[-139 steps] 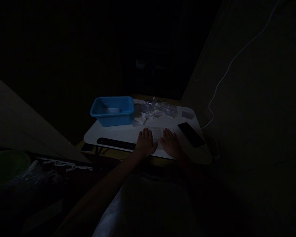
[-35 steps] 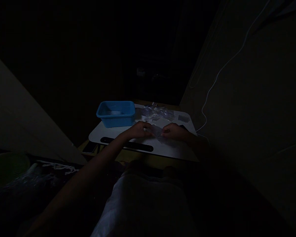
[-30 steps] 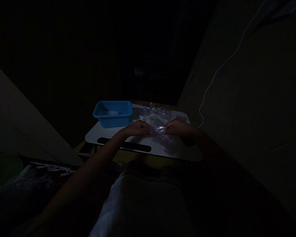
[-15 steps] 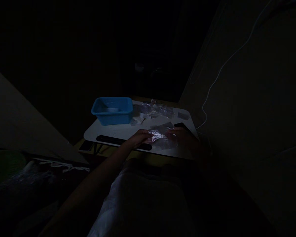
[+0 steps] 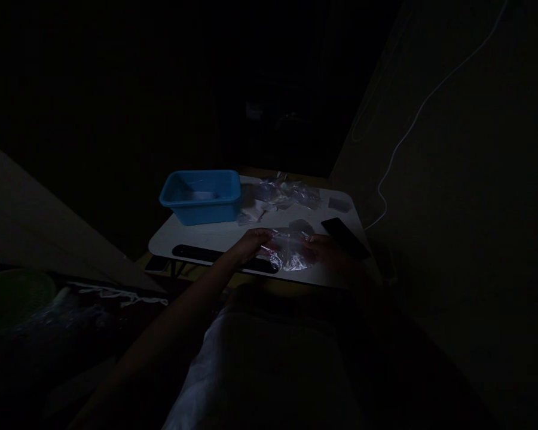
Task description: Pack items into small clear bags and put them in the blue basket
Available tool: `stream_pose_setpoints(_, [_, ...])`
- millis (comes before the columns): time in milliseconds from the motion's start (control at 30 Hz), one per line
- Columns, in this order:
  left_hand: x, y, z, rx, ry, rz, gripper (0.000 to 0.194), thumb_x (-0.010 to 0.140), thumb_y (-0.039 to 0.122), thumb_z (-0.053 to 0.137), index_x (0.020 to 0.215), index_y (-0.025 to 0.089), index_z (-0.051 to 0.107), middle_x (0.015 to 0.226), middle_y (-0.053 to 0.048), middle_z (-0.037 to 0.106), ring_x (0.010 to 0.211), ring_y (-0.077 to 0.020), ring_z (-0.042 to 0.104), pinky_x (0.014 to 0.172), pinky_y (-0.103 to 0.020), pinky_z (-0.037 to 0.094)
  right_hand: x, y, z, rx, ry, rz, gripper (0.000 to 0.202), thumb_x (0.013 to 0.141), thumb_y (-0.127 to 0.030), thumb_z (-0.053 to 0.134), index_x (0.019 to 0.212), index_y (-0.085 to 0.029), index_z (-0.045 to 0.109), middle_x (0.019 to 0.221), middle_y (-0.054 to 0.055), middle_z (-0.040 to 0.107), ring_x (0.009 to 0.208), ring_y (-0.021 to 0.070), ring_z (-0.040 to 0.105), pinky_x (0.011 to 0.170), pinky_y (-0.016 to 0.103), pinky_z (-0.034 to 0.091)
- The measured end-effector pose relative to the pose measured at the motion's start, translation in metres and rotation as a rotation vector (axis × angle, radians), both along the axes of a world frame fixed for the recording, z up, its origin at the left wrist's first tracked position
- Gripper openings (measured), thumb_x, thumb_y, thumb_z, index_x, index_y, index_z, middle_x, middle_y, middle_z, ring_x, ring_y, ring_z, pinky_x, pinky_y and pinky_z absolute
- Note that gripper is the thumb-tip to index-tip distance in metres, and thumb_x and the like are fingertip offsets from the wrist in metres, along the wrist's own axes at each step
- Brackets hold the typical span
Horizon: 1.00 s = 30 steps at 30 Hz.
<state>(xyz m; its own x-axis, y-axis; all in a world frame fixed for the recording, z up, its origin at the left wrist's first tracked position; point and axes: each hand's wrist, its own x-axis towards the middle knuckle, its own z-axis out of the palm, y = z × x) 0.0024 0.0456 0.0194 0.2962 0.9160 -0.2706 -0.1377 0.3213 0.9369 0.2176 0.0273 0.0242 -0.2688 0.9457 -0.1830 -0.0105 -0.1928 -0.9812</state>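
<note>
A crinkled clear plastic bag [image 5: 291, 254] is stretched between my hands above the front of a small white table [image 5: 219, 237]. My left hand [image 5: 252, 243] pinches its left side, fingers closed. On its right side my right hand [image 5: 321, 245] grips it too, though deep shadow covers much of that hand. Whether the bag holds anything cannot be made out. Just behind it lies a small flat translucent piece [image 5: 301, 226]. Farther back is a heap of clear plastic bags [image 5: 289, 192], with a whitish packet [image 5: 253, 210] at its left.
A blue plastic basin [image 5: 206, 212] with something pale inside stands on the table's left. At the right lie a dark phone-like slab [image 5: 344, 237] and a flat translucent sheet [image 5: 339, 205]. A white cable [image 5: 397, 146] hangs along the right wall. The room is very dark.
The bag's shiny part has shifted from near my left hand to lower between both hands. My right hand has come slightly lower, uncovering more of the dark slab. The view has tilted slightly.
</note>
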Motion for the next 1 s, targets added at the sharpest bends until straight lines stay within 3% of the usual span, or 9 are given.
stream_pose_setpoints(233, [-0.005,-0.004,0.000,0.002,-0.058,-0.048,0.015,0.074,0.011,0.050,0.084,0.011,0.060,0.057,-0.001,0.063,0.051,-0.0110,0.060,0.053,-0.023,0.049,0.003,-0.002,-0.008,0.188,-0.201,0.054,0.028,0.068,-0.043,0.054,0.056,-0.019,0.048,0.050,-0.004,0.045,0.045,0.0079,0.040,0.045,0.023,0.033])
stream_pose_setpoints(433, [-0.008,-0.004,-0.004,0.036,-0.109,-0.092,0.009,0.068,0.018,0.062,0.068,0.010,0.060,0.059,-0.004,0.064,0.052,-0.0118,0.060,0.056,-0.024,0.049,0.006,-0.003,-0.009,0.193,-0.274,0.021,0.030,0.066,-0.042,0.058,0.050,-0.018,0.050,0.046,-0.003,0.046,0.044,0.0079,0.041,0.046,0.023,0.034])
stream_pose_setpoints(667, [-0.009,0.004,-0.013,0.158,-0.004,-0.075,0.014,0.067,0.025,0.062,0.064,0.011,0.060,0.058,-0.004,0.064,0.056,-0.0147,0.061,0.058,-0.027,0.048,0.011,-0.003,-0.013,0.174,-0.162,-0.042,0.017,0.063,-0.034,0.062,0.068,-0.018,0.065,0.066,0.002,0.062,0.056,0.0120,0.053,0.052,0.024,0.041])
stream_pose_setpoints(767, [-0.013,0.009,-0.014,0.314,0.162,0.058,0.015,0.070,0.025,0.055,0.072,0.012,0.061,0.072,-0.007,0.067,0.064,-0.0164,0.062,0.064,-0.031,0.049,0.009,-0.001,-0.016,0.154,-0.098,-0.054,0.018,0.064,-0.035,0.060,0.069,-0.018,0.066,0.070,0.003,0.063,0.060,0.0126,0.055,0.054,0.025,0.043])
stream_pose_setpoints(867, [-0.014,0.005,-0.007,0.636,0.436,0.143,0.025,0.070,0.022,0.050,0.091,0.013,0.061,0.100,-0.009,0.064,0.089,-0.0203,0.060,0.079,-0.036,0.046,0.008,0.001,-0.018,0.111,0.031,-0.044,0.022,0.063,-0.036,0.062,0.074,-0.018,0.065,0.071,0.003,0.063,0.061,0.0130,0.057,0.058,0.027,0.045])
stream_pose_setpoints(900, [-0.013,0.001,-0.003,0.769,0.533,0.124,0.031,0.070,0.021,0.050,0.098,0.014,0.059,0.107,-0.009,0.061,0.100,-0.0213,0.056,0.087,-0.038,0.043,0.007,0.001,-0.019,0.098,0.061,-0.041,0.023,0.062,-0.036,0.063,0.075,-0.018,0.065,0.071,0.003,0.063,0.061,0.0130,0.057,0.059,0.028,0.045])
stream_pose_setpoints(1000, [0.001,-0.017,0.009,1.098,0.785,-0.110,0.051,0.067,0.023,0.054,0.117,0.017,0.050,0.125,-0.009,0.050,0.118,-0.0246,0.042,0.100,-0.043,0.029,0.008,0.003,-0.020,0.088,0.069,-0.029,0.025,0.061,-0.036,0.064,0.078,-0.017,0.063,0.071,0.003,0.062,0.061,0.0129,0.057,0.061,0.029,0.046])
